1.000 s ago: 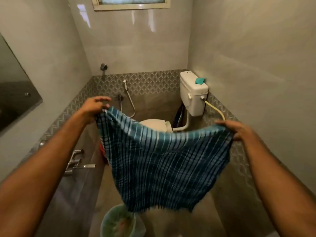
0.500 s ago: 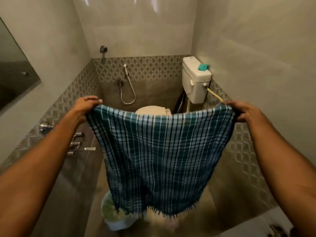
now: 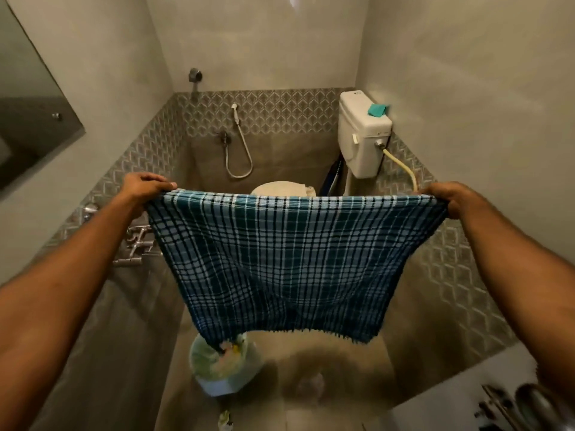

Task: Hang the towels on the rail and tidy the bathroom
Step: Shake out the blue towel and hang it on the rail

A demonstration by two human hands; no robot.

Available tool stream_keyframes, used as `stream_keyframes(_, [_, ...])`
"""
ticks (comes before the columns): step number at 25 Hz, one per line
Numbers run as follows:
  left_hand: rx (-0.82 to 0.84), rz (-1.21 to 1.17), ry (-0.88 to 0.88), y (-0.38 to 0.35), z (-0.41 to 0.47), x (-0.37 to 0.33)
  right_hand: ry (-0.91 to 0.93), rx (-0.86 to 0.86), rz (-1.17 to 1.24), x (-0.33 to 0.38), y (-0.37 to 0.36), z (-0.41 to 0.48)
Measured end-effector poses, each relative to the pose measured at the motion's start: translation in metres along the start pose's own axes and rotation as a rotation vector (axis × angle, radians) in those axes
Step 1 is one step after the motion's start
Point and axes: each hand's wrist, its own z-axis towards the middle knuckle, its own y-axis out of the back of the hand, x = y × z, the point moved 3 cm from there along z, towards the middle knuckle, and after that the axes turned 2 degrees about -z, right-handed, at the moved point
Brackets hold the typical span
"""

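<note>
i hold a blue-and-white checked cotton towel [image 3: 280, 259] stretched wide in front of me, out in the air over the brown floor, not on any rail. my left hand [image 3: 144, 189] pinches its top left corner with curled fingers, and my right hand [image 3: 449, 199] grips the top right corner the same way, the two hands well apart so the top edge runs nearly straight between them. the cloth hangs down from there, its fringed bottom edge sagging lower on the left. just under that low left corner stands a pale green plastic bucket [image 3: 222, 365] on the floor. beyond the towel, at the far end, the cream toilet seat [image 3: 281, 188] shows above the top edge, and to its right a white plastic cistern [image 3: 362, 135] is fixed on the wall with a small teal cloth [image 3: 377, 109] lying on its lid. a white hand spray on a hose [image 3: 238, 141] hangs on the far patterned tiles. chrome taps [image 3: 137, 244] stick out of the left wall beside my left forearm, and a dark mirror [image 3: 31, 119] hangs higher up on that wall.
</note>
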Motion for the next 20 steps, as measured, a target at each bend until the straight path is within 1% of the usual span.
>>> stream_keyframes(1, [0.008,-0.042,0.034,0.001,-0.001,0.002,0.004,-0.019,-0.029,-0.001,0.003,0.0])
stream_keyframes(3, [0.038,-0.095,0.11,0.002,-0.005,0.007,0.047,-0.031,0.031,0.0,0.004,0.001])
stream_keyframes(6, [0.085,-0.108,0.132,0.003,-0.009,0.013,0.121,0.127,0.325,0.003,-0.003,0.0])
stream_keyframes(8, [0.087,-0.103,0.14,0.009,-0.011,0.015,0.183,0.145,0.394,0.002,-0.009,0.002])
stream_keyframes(9, [0.077,-0.1,0.142,0.012,-0.012,0.016,0.216,0.098,0.343,-0.001,-0.011,0.004])
stream_keyframes(12, [-0.005,-0.042,0.141,0.027,-0.013,0.018,0.318,-0.143,0.008,-0.005,-0.012,0.012])
stream_keyframes(13, [-0.031,-0.008,0.13,0.032,-0.013,0.02,0.349,-0.134,-0.011,-0.003,-0.012,0.012])
stream_keyframes(14, [-0.04,0.041,0.115,0.037,-0.013,0.023,0.358,-0.047,0.047,-0.001,-0.013,0.012])
stream_keyframes(16, [-0.012,0.13,0.1,0.043,-0.015,0.026,0.349,0.215,0.163,0.006,-0.015,0.006])
stream_keyframes(17, [0.008,0.157,0.093,0.045,-0.018,0.027,0.344,0.324,0.115,0.008,-0.016,0.004])
stream_keyframes(18, [0.03,0.177,0.075,0.047,-0.019,0.029,0.357,0.395,-0.025,0.008,-0.018,0.001])
stream_keyframes(19, [0.059,0.198,0.057,0.048,-0.022,0.03,0.392,0.415,-0.231,0.006,-0.022,-0.002])
stream_keyframes(20, [0.087,0.235,0.024,0.048,-0.025,0.031,0.439,0.382,-0.444,0.005,-0.025,-0.003])
